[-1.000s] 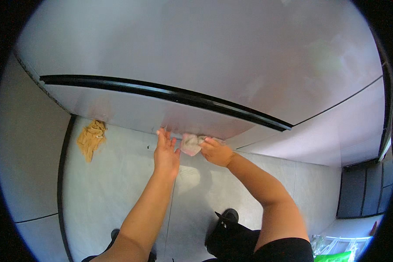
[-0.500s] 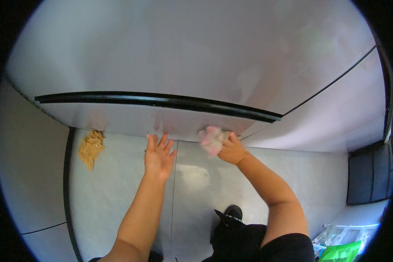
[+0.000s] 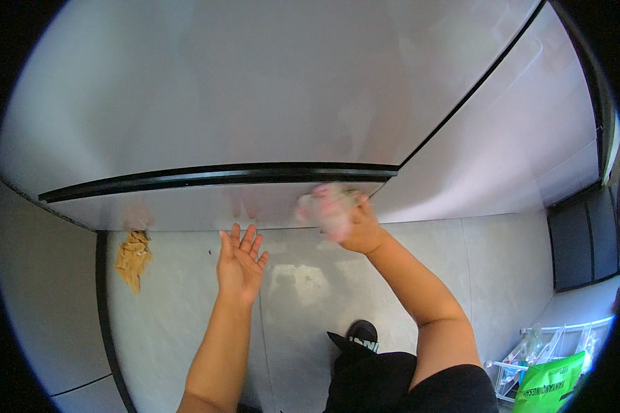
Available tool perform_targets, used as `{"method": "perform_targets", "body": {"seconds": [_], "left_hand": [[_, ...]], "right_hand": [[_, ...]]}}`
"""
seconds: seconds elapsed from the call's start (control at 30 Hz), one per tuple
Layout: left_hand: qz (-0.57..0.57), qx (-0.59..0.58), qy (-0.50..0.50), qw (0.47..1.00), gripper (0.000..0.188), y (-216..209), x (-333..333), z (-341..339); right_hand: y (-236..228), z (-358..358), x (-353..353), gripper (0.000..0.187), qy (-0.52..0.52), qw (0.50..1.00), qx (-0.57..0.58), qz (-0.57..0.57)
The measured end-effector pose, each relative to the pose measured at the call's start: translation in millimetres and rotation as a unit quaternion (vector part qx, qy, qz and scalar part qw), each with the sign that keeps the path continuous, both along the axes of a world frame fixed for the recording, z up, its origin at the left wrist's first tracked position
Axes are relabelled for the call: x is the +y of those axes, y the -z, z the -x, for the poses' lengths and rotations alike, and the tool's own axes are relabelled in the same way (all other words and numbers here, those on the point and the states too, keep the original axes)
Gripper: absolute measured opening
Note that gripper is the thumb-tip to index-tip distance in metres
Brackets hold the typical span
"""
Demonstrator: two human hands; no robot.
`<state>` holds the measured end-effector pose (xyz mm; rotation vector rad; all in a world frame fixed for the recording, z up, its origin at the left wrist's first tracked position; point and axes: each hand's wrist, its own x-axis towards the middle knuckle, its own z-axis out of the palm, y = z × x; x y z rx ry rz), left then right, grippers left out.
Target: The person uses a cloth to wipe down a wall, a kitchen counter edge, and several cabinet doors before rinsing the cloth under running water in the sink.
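Note:
My right hand (image 3: 362, 227) is closed on a crumpled pink and white cloth (image 3: 331, 210), smeared by motion. The cloth lies against the glossy light panel (image 3: 255, 82) just below its long black strip handle (image 3: 220, 175), near the strip's right end. My left hand (image 3: 240, 265) holds nothing; its palm faces up, fingers spread, in front of the panel's lower edge. A faint reflection of its fingers shows in the panel.
A crumpled tan cloth (image 3: 133, 260) lies on the pale tiled floor (image 3: 165, 344) at the left, by the panel's foot. At lower right stands a white wire rack (image 3: 506, 378) with plastic bags and a green package (image 3: 551, 385). A dark-framed unit (image 3: 585, 237) is at the right. My shoe (image 3: 363, 334) rests on the floor.
The view has shifted, tilting the handle strip differently. My right hand still moves the cloth along the panel below the strip, now closer to it. My left hand stays open.

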<state>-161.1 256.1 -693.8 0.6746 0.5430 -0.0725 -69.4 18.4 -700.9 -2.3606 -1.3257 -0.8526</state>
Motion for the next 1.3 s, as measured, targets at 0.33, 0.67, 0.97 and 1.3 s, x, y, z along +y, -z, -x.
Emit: {"method": "perform_targets", "body": {"seconds": [0.33, 0.67, 0.97, 1.3], "left_hand": [[0.023, 0.006, -0.007, 1.000, 0.073, 16.8, 0.1, -7.2], [0.071, 0.134, -0.081, 0.985, 0.073, 33.8, 61.1, -31.0], [0.045, 0.161, -0.003, 0.986, 0.080, 48.7, 115.9, -33.3], [0.060, 0.098, -0.025, 0.993, 0.077, 50.2, 207.0, -14.2]], "right_hand": [[104.4, 82.1, 9.5, 0.044, 0.002, 0.928, 0.351, -0.123], [89.2, 9.1, 88.8, 0.017, 0.024, 0.289, 0.719, -0.632], [138.6, 21.9, 206.2, 0.007, 0.050, 0.160, 0.666, -0.727], [124.5, 35.6, 230.6, 0.019, -0.084, 0.114, 0.654, -0.743]]}}
